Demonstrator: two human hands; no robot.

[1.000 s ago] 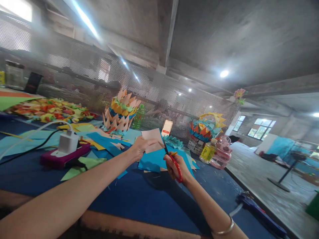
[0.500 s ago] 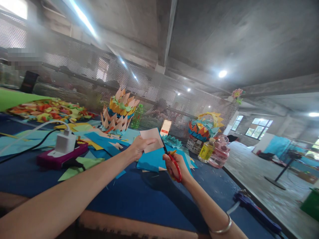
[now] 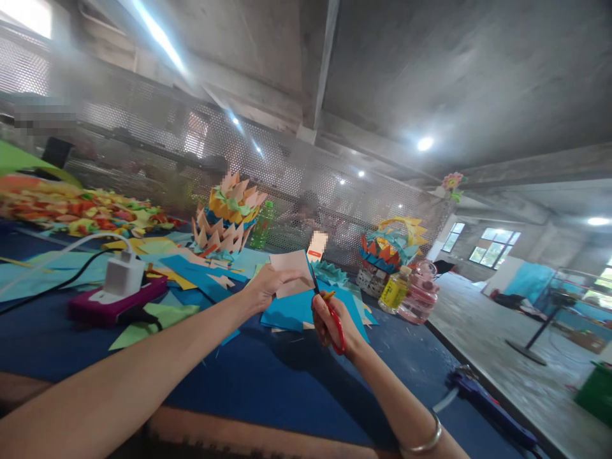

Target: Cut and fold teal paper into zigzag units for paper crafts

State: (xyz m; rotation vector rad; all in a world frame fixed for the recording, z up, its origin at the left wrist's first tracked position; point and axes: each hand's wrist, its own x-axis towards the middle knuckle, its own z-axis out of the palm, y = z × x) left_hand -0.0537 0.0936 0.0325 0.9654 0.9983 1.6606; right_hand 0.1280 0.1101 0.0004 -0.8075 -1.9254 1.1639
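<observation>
My left hand [image 3: 265,285] pinches a pale pink sheet of paper [image 3: 292,270] and holds it up above the blue table [image 3: 268,376]. My right hand [image 3: 332,322] grips red-handled scissors [image 3: 329,312], fingers through the loops. The dark blades point up and meet the right edge of the pink paper. Blue paper sheets [image 3: 296,306] lie on the table just beneath both hands.
A purple power strip [image 3: 115,303] with a white charger [image 3: 124,274] and cables sits at the left. Folded paper crowns [image 3: 228,217] and paper baskets [image 3: 387,252] stand behind, beside a green bottle [image 3: 264,224], a yellow-labelled bottle [image 3: 394,290] and a pink jug [image 3: 421,296]. Coloured scraps lie about.
Both hands stay almost in place. The scissors have shifted slightly along the pink paper's right edge, and the view has drifted a little.
</observation>
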